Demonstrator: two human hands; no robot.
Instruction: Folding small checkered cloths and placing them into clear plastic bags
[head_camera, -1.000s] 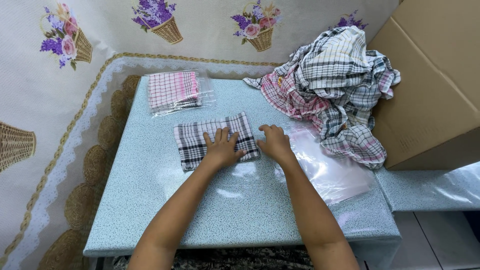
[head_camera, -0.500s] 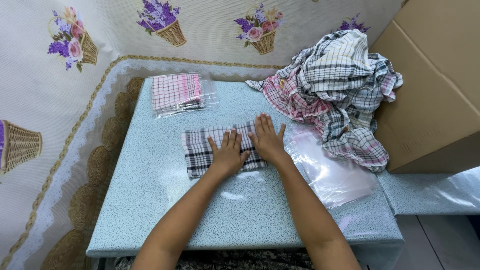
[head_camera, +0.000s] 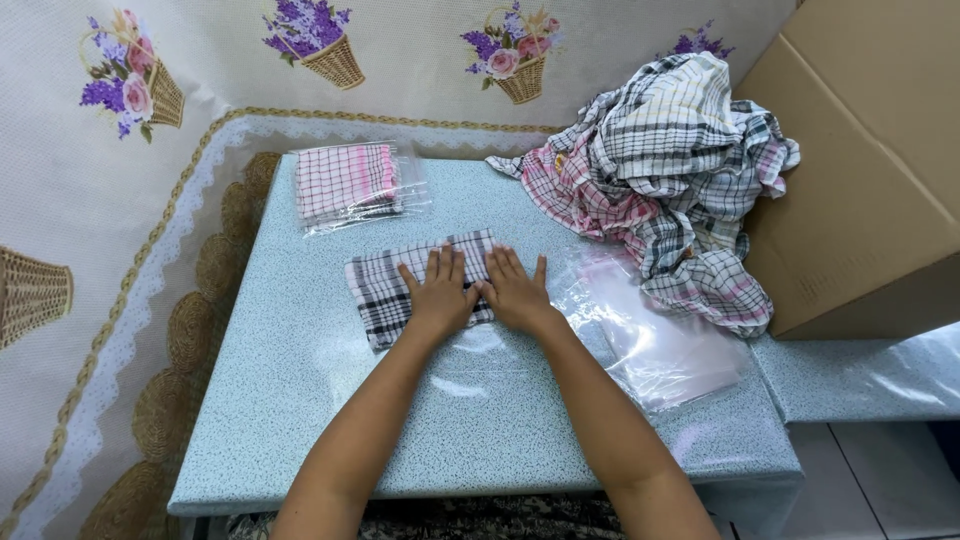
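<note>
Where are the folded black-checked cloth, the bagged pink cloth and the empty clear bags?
folded black-checked cloth (head_camera: 375, 285), head view, bare left end.
bagged pink cloth (head_camera: 345, 180), head view, middle of the pink fabric.
empty clear bags (head_camera: 665, 345), head view, flat centre of the plastic.

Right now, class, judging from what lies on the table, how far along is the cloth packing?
Done: one pink checked cloth lies sealed in a clear bag at the table's far left. In hand: both the left hand and right hand press flat on a folded black checked cloth, not yet bagged. Left: an empty clear bag beside it and a heap of unfolded cloths.
</note>
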